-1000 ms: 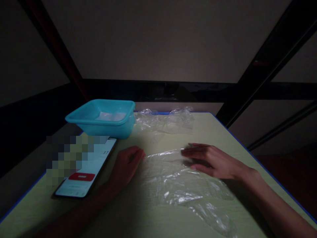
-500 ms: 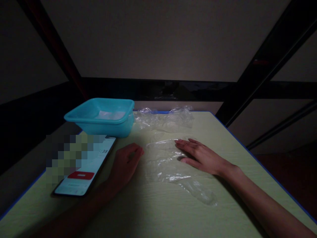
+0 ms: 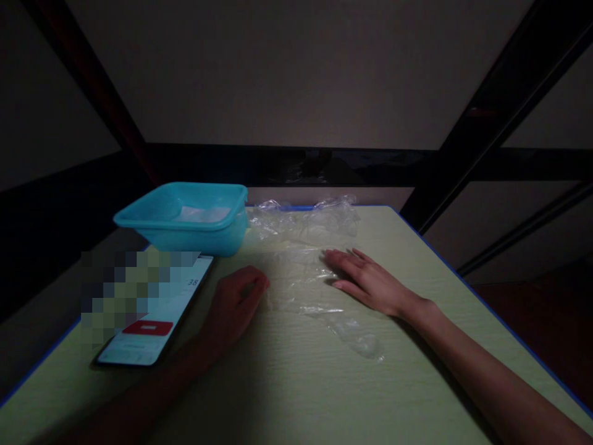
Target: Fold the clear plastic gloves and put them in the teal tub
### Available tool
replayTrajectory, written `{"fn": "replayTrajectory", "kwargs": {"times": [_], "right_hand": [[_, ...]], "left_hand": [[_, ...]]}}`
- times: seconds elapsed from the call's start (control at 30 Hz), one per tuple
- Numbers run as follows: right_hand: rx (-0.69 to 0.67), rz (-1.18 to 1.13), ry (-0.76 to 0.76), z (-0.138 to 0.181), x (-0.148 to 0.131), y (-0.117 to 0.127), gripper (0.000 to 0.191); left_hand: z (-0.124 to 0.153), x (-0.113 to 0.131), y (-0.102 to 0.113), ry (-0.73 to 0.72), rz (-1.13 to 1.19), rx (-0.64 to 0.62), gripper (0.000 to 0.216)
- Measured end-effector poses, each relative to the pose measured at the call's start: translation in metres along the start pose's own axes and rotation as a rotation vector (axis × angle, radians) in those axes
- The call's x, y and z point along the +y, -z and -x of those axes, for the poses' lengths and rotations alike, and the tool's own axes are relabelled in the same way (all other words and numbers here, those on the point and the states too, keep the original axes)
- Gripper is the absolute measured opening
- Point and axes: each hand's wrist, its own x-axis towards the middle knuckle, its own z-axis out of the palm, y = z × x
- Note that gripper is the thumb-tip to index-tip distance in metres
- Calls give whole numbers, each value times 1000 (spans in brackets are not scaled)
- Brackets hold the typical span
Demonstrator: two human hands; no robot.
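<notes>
A clear, thin disposable plastic glove point(image 3: 301, 287) lies spread on the table in front of me, with one rounded finger-like part reaching toward the lower right. My left hand point(image 3: 238, 303) is closed in a pinch at the glove's left edge, thumb against fingers. Stretched flat, my right hand point(image 3: 370, 281) rests on the glove's right side, palm down, fingers pointing left. Its fingertips press on the film, and part of the glove is hidden beneath them. Farther back is a crumpled heap of clear plastic film point(image 3: 306, 222), perhaps more gloves.
A turquoise plastic basin point(image 3: 199, 238) with something white inside stands at the back left. Nearer me lies a phone point(image 3: 152, 327) with a lit screen, partly blurred out. The pale table point(image 3: 296, 395) has a blue edge, and a wall panel point(image 3: 296, 80) rises behind it.
My right hand has shifted slightly up and left over the glove. The glove's finger-like part has drawn up and left, and the film lies flatter. My left hand keeps its pinch.
</notes>
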Motion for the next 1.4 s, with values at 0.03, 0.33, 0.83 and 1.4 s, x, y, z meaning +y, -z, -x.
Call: {"fn": "replayTrajectory", "kwargs": {"times": [0.03, 0.33, 0.83, 1.4], "right_hand": [[2, -15, 10, 0, -1, 1, 47], [-201, -87, 41, 1, -20, 4, 73], [-232, -71, 93, 14, -29, 35, 62], [-517, -174, -144, 34, -53, 58, 18]], "left_hand": [[0, 0, 0, -38, -3, -20, 26], [14, -6, -8, -347, -285, -328, 39], [11, -4, 0, -377, -556, -556, 57], [18, 4, 1, -685, -219, -586, 42]]}}
